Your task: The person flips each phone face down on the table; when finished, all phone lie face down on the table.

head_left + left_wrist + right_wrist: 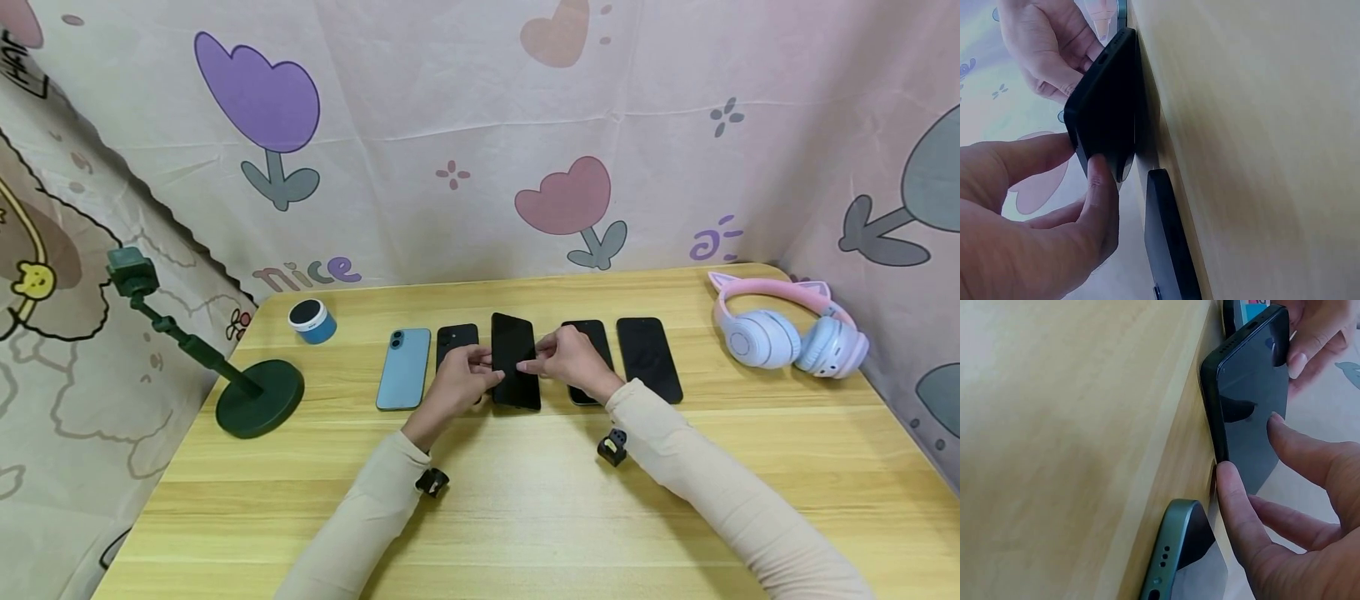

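A black phone (513,340) is held up off the table between the two hands, its dark screen facing up and tilted. My left hand (454,382) pinches its left long edge between thumb and fingers. On the opposite edge, my right hand (572,357) pinches it, thumb over the screen. In the left wrist view the phone's dark underside (1107,112) shows, leaning above the wood. The right wrist view shows the glossy screen (1247,400). Beside the left hand lies a black phone (456,335) with its camera side up, partly covered by that hand. Under the right forearm side lies a phone (592,333), screen up.
A light blue phone (403,371) lies back up at the left, a dark phone (649,358) at the right. Farther out stand a blue round speaker-like cylinder (313,322), a green stand (258,400) and cat-ear headphones (787,325). A patterned cloth (420,100) hangs behind the table (510,517).
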The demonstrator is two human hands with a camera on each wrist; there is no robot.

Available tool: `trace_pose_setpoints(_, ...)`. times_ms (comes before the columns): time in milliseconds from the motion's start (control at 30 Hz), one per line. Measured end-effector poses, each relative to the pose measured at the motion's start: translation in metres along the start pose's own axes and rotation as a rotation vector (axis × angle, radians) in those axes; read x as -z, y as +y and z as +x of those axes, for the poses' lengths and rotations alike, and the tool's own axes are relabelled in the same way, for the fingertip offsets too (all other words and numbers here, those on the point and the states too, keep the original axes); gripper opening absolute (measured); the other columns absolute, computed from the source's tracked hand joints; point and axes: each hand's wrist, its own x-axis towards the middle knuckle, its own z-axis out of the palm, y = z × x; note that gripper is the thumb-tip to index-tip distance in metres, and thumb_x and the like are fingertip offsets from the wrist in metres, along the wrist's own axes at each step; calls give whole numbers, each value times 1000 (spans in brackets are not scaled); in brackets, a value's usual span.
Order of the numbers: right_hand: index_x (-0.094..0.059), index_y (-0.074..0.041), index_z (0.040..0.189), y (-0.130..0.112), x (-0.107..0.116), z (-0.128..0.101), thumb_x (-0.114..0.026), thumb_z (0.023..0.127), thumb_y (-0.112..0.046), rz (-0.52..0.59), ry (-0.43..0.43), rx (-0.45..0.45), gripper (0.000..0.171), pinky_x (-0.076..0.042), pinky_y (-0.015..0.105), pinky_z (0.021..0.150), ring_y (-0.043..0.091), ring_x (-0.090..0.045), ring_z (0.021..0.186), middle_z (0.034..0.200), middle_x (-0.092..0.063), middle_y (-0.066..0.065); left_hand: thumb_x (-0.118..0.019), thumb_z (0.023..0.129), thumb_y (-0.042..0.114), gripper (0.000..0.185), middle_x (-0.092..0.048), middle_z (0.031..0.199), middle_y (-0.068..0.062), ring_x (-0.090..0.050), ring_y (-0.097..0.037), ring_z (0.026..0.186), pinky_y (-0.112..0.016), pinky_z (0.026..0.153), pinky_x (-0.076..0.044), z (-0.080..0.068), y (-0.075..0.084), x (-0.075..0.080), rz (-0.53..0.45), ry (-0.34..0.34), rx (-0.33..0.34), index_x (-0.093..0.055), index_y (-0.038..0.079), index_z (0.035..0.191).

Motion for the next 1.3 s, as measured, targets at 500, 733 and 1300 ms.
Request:
trace_pose_setpoints(500,-71,3,123,0,-3,-1,-83,87,-30,87,8,-40,51,-59,39,82,21,-71,92,107,-74,13,-76,92,12,51,-65,126,-12,-65,-26,111,-40,92,-55,-1,-2,2,-28,16,-14,-59,1,138)
trace_pose_setpoints(733,-69,6,123,2,-5,0,-82,88,-28,161,4,-54,52,-59,39,83,22,-72,91,108,-73,15,-76,91,12,52,-64,129,-12,-65,-27,113,-41,94,-55,-2,0,3,-94,1,-27,-58,3,139)
trace_pose_setpoints(1300,-70,5,120,1,-8,0,-77,92,-30,355,-43,-80,46,-59,38,83,28,-72,96,111,-70,17,-77,92,16,54,-63,134,-11,-63,-28,119,-42,97,-53,-1,1,2,-178,-54,-57,-57,7,141)
